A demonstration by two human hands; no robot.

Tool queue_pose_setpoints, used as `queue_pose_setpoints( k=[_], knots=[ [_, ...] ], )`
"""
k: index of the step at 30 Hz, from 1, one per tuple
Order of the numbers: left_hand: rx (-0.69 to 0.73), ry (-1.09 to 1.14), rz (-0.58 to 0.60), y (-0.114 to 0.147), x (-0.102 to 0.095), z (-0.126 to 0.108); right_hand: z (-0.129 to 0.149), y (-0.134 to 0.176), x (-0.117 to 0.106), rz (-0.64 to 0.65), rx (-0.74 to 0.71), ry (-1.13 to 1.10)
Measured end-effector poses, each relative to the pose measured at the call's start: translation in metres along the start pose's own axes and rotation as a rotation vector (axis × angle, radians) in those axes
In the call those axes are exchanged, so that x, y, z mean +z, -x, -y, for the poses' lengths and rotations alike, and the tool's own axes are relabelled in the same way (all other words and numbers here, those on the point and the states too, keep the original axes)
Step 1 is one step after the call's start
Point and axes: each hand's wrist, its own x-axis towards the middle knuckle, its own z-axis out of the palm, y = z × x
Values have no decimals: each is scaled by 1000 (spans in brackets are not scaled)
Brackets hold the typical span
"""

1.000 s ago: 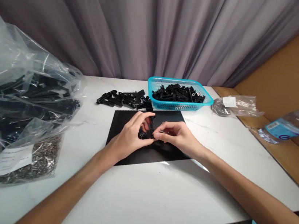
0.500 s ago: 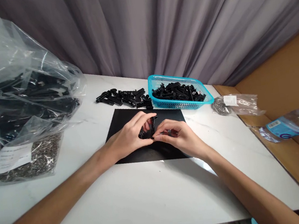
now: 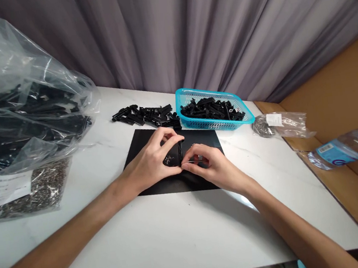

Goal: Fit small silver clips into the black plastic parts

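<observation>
My left hand (image 3: 149,160) grips a slim black plastic part (image 3: 180,151) upright between thumb and index finger, at its two ends. Against the lower end of that part, the fingertips of my right hand (image 3: 215,162) are pinched on a thin metal pin-like piece (image 3: 196,161), partly hidden by the fingers. Both hands are above a black mat (image 3: 179,186). A few small shiny metal pieces (image 3: 169,159) lie on the mat behind my left thumb.
A blue basket (image 3: 217,125) of black parts stands behind the mat, beside a loose pile of black parts (image 3: 150,115). Large plastic bags (image 3: 31,114) and a bag of metal pins (image 3: 49,184) fill the left. At right are a small bag (image 3: 264,126), a bottle (image 3: 342,151) and cardboard (image 3: 349,76).
My left index finger has straightened along the top of the black part, and the other fingers have lifted. My right hand stays pinched at the lower end. The view has shifted slightly.
</observation>
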Motion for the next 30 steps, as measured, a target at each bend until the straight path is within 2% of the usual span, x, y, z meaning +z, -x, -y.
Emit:
queue_pose_setpoints(
  k=[6, 10, 15, 19, 23, 27, 30],
  knots=[
    [13, 0, 59, 1, 1, 2, -1, 0, 3, 8, 16, -73],
    [41, -70, 32, 1, 1, 6, -7, -2, 5, -16, 48, -121],
    [2, -72, 31, 1, 5, 10, -21, -5, 13, -38, 124, -280],
    [-10, -50, 56, 2, 8, 13, -27, -6, 23, -87, 103, -244],
    [-88, 5, 40, -1, 6, 15, -23, -5, 26, -167, 95, -168],
    [-206, 93, 25, -5, 3, 14, -14, -5, 16, -209, 75, -159],
    [-256, 135, 6, -7, 3, 14, -9, -5, 8, -322, 9, -99]
  ],
)
